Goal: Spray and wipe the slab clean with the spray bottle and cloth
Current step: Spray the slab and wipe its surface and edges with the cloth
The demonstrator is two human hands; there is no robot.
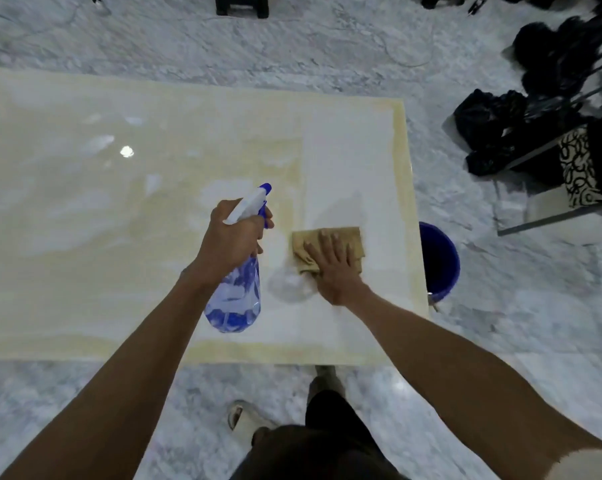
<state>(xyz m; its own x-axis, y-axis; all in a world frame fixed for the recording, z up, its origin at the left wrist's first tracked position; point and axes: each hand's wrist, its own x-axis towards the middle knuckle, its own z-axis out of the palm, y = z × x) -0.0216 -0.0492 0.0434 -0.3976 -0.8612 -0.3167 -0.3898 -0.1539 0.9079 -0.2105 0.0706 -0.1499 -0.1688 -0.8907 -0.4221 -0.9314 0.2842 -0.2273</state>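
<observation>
A glossy cream slab [84, 220] lies flat across the middle of the view. My left hand [232, 239] grips the neck of a clear blue spray bottle [237, 296], held above the slab with its blue and white nozzle pointing away from me. My right hand [334, 263] lies flat, fingers spread, pressing a folded tan cloth [351, 237] onto the slab's right part. A wet, foamy patch [289, 284] sits on the slab just left of that hand.
A blue bucket [439, 263] stands on the marble floor by the slab's right edge. Black bags [493, 133] and a metal frame [552, 216] crowd the far right. A dark stool [242, 5] is at the top. My sandalled foot [244, 419] is below the slab's near edge.
</observation>
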